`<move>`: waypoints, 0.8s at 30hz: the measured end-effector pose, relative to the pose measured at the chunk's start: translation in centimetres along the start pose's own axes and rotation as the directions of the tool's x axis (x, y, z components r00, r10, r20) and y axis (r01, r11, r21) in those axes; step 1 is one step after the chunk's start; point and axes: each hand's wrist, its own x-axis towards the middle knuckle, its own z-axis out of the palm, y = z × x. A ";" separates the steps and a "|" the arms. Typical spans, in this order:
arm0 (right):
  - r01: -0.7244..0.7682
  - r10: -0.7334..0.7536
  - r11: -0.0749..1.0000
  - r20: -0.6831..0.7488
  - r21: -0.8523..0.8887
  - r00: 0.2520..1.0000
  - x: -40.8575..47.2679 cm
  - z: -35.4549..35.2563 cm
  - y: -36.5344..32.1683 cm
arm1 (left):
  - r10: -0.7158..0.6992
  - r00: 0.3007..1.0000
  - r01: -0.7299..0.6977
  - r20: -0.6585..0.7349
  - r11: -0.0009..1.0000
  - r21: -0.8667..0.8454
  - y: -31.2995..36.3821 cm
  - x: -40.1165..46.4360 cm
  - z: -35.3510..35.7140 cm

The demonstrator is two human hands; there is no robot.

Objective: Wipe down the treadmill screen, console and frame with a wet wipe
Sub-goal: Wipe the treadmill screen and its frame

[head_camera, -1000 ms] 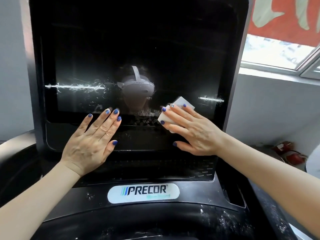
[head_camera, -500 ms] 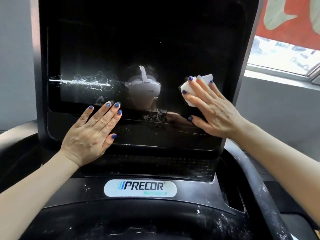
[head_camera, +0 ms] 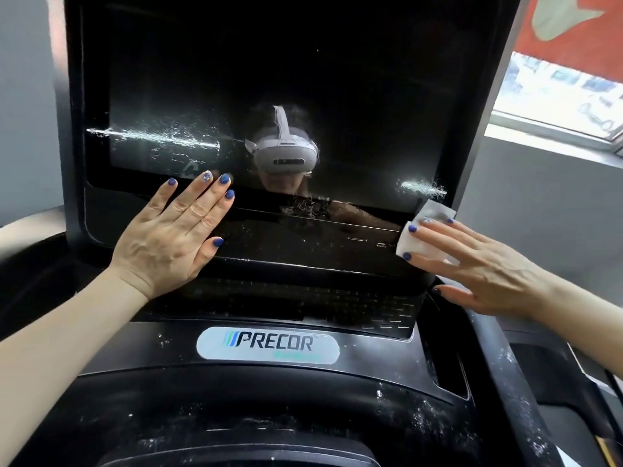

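A person's right hand (head_camera: 478, 264) presses a folded white wet wipe (head_camera: 425, 230) flat under straight fingers (head_camera: 435, 235) against the lower right edge of a treadmill screen (head_camera: 269, 96); the wipe's far half is hidden beneath the fingers, and the thumb drops behind the screen's corner. The left hand (head_camera: 172, 237) lies flat, fingers (head_camera: 202, 200) together and straight, holding nothing, on the glossy black bezel at the screen's lower left. Above those fingertips, streaks and dried white smears cross the dark glass, which mirrors a white headset (head_camera: 285, 153). Below both hands, the matte black console (head_camera: 168, 416) is speckled with pale dust around an oval PRECOR badge (head_camera: 268, 345). Beyond the right fingers, a grey wall and a bright window (head_camera: 556, 92) are cut off by the frame.
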 end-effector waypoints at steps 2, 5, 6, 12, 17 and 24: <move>-0.012 0.013 0.999 0.037 -0.038 0.999 -0.9 0.6 -0.3 | -0.015 1.000 0.015 -0.015 0.999 -0.040 0.1 0.3 -0.2; -0.021 0.025 0.998 0.056 -0.062 0.998 -0.7 1.4 -1.2 | -0.017 0.999 0.014 -0.040 0.997 -0.074 0.3 0.5 -0.5; -0.007 0.011 0.998 0.054 -0.063 0.999 0.0 1.5 -1.8 | -0.018 0.999 0.015 -0.037 0.997 -0.075 0.3 0.4 -0.4; 0.025 -0.026 0.998 -0.014 -0.061 1.000 4.9 2.0 -4.7 | -0.027 0.997 0.029 0.069 0.999 -0.025 0.0 -0.2 0.1; -0.136 0.139 0.990 -0.082 0.044 0.987 5.0 1.5 -5.9 | -0.023 1.000 0.022 -0.007 0.997 -0.077 0.3 0.0 -0.6; -0.388 0.447 0.877 -0.181 0.284 0.876 8.4 2.7 -11.4 | -0.041 0.997 0.043 0.063 0.999 -0.030 -1.0 -4.3 -0.6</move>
